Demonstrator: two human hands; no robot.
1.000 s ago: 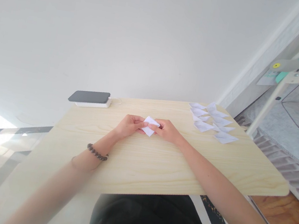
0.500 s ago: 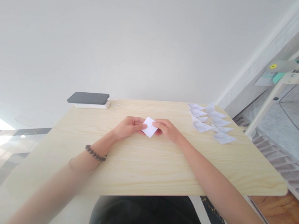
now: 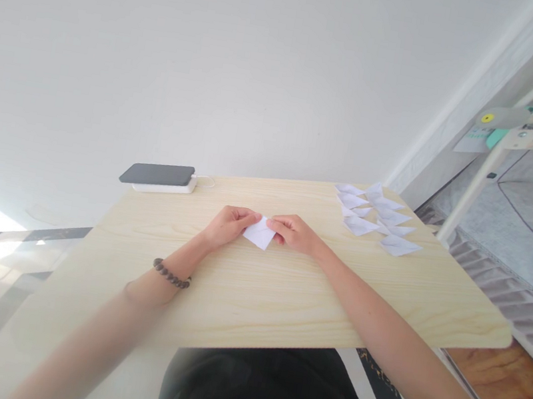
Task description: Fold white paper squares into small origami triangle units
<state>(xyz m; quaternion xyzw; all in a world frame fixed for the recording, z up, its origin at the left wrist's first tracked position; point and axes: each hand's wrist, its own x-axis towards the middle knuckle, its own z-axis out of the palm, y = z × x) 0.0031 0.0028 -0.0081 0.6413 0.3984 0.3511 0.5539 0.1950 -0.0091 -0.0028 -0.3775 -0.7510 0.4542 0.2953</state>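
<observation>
A small folded piece of white paper is held between my two hands, over the middle of the light wooden table. My left hand pinches its upper left edge between thumb and fingers. On its right corner, my right hand has a pinch grip as well. A crease runs across the paper's face, and one corner points down toward me. Several folded white paper pieces with pointed ends lie in two rough rows at the table's back right.
At the back left, a dark phone rests on a white block with a short white cable. A white wall rises behind the table. To the right stands a white metal frame.
The paper has turned in my fingers and sits slightly lower and to the left. Both thumbs have shifted to its upper edge. The folded pieces on the table have not moved.
</observation>
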